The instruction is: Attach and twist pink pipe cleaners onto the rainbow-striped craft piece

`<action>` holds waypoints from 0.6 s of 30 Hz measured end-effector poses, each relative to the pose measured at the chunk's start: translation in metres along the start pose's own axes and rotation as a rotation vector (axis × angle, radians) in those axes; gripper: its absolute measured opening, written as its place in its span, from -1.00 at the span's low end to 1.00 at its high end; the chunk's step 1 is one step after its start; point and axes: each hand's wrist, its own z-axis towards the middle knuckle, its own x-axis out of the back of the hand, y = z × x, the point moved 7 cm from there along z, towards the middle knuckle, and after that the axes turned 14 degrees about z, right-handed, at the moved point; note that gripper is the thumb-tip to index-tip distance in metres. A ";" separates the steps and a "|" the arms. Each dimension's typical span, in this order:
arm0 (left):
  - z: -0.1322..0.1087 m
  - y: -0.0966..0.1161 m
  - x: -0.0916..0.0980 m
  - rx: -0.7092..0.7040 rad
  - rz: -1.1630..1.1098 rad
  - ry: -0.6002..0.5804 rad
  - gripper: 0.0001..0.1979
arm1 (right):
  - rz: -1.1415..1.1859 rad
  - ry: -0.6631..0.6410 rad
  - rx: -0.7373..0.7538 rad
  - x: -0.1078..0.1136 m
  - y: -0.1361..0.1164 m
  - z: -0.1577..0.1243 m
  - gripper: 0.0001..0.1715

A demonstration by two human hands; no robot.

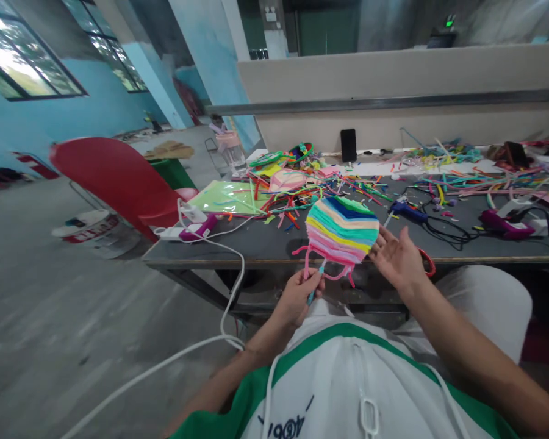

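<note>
A round fan [343, 227], covered in stripes of coloured pipe cleaners, is held up in front of the table's edge. Its stripes run from green and blue at the top to pink at the bottom, where loose pink ends curl out. My left hand [301, 295] is closed around the thin light-blue handle below it. Palm turned up and fingers stretched out, my right hand [397, 259] is at the fan's right edge; its fingertips seem to touch it. Behind that hand lies a blue glue gun [409, 211]. A red loop [427, 262], perhaps a scissors handle, shows beside the right wrist.
Scattered pipe cleaners [293, 201] cover much of the grey table [265, 247]. A green sheet [229, 198] lies at left, and a phone [348, 145] leans at the back. A white cable [238, 286] hangs off the front edge. A red chair [119, 177] stands left.
</note>
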 end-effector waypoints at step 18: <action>-0.006 -0.064 -0.028 0.308 -0.117 -0.232 -0.62 | -0.180 0.163 -0.158 0.054 0.067 -0.031 -0.70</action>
